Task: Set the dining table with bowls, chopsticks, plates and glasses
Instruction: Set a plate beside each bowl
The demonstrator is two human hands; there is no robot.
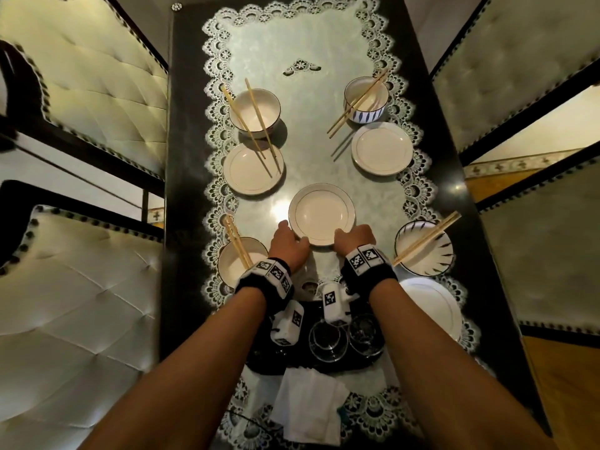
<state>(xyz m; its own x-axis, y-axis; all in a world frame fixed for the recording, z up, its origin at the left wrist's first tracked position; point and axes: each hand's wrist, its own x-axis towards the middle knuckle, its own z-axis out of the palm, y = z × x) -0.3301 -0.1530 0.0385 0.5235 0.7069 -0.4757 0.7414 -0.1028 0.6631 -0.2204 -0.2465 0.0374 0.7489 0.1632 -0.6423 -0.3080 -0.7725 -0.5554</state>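
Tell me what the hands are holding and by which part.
The centre plate: left hand grips its near-left rim, right hand its near-right rim.

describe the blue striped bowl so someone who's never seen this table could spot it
On the lace tablecloth, look to the far right corner, just beyond the far right plate. The bowl there has a pair of chopsticks laid slantwise across its rim. Unlike the plain white far left bowl, its outer wall carries dark blue leaf-like strokes.
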